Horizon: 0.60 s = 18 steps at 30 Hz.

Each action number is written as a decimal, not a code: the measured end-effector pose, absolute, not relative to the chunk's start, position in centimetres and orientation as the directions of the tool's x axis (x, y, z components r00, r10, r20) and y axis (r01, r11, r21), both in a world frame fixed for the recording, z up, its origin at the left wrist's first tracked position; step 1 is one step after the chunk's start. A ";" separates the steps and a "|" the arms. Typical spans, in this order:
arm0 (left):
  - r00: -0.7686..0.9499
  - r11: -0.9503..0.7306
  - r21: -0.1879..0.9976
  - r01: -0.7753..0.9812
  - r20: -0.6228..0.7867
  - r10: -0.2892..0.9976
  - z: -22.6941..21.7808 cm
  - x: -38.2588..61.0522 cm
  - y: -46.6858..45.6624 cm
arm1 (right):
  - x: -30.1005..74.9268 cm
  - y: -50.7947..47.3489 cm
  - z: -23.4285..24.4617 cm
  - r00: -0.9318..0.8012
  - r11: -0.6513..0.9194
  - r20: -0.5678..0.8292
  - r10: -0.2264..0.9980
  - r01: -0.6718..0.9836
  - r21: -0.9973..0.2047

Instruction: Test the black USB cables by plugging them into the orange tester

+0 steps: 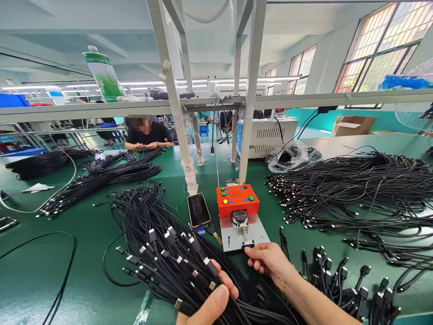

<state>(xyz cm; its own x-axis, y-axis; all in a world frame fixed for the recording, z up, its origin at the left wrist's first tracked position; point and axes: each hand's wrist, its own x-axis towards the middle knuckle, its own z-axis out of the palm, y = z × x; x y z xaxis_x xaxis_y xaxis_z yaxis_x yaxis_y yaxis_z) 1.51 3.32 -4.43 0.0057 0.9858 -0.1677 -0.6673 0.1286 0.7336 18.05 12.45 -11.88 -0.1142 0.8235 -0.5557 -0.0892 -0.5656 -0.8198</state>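
Observation:
My left hand [216, 300] is closed round a thick bundle of black USB cables [182, 257], its thumb over the top and the silver-tipped plugs fanned out above. With thumb and forefinger pinched, my right hand [267, 262] is at the front edge of a tester's metal plate [228, 232]. It grips a black cable end against the small black socket there; the fingers mostly hide the plug. Behind the plate sits the tester's orange box [237, 201] with green and yellow buttons. A small round digital gauge [240, 216] stands on the plate before the box.
A phone [199, 209] and keys [214, 232] lie left of the tester. Cable heaps lie at the right [355, 189] and far left [111, 176]; more plugs [338, 275] are near my right forearm. Metal posts [250, 90] rise behind the tester. A person [147, 133] works opposite.

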 end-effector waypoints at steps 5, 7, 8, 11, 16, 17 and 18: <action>0.054 0.145 0.711 -0.688 -0.149 0.987 -5.1 1.3 3.7 | 18.1 12.4 -12.0 -0.118 -0.552 -0.542 0.832 -0.094 -0.828; 0.086 0.155 0.685 -0.712 -0.133 0.987 -5.1 1.3 4.1 | 18.1 12.3 -11.9 -0.119 -0.550 -0.539 0.834 -0.094 -0.830; 0.097 0.159 0.680 -0.716 -0.128 0.987 -5.1 1.3 4.3 | 18.1 12.3 -11.9 -0.121 -0.551 -0.540 0.833 -0.093 -0.830; 0.110 0.166 0.676 -0.718 -0.126 0.986 -5.1 1.3 4.6 | 18.1 12.4 -11.9 -0.117 -0.553 -0.543 0.832 -0.090 -0.828; 0.060 0.154 0.708 -0.689 -0.156 0.986 -4.5 1.3 3.7 | 18.0 12.4 -11.7 -0.109 -0.554 -0.546 0.831 -0.071 -0.829; 0.041 0.152 0.720 -0.677 -0.170 0.985 -4.3 1.3 3.4 | 18.1 12.2 -11.7 -0.111 -0.551 -0.543 0.832 -0.062 -0.832; 0.023 0.151 0.729 -0.668 -0.182 0.983 -4.1 1.4 3.1 | 18.2 12.0 -11.6 -0.117 -0.549 -0.541 0.833 -0.046 -0.834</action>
<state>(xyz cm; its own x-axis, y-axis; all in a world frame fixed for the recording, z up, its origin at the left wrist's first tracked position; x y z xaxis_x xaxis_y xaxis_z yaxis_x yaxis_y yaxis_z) 1.39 3.06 -4.12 0.0235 0.9831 -0.1818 -0.6679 0.1507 0.7288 18.24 12.03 -11.59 -0.1171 0.8325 -0.5415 -0.0457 -0.5491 -0.8345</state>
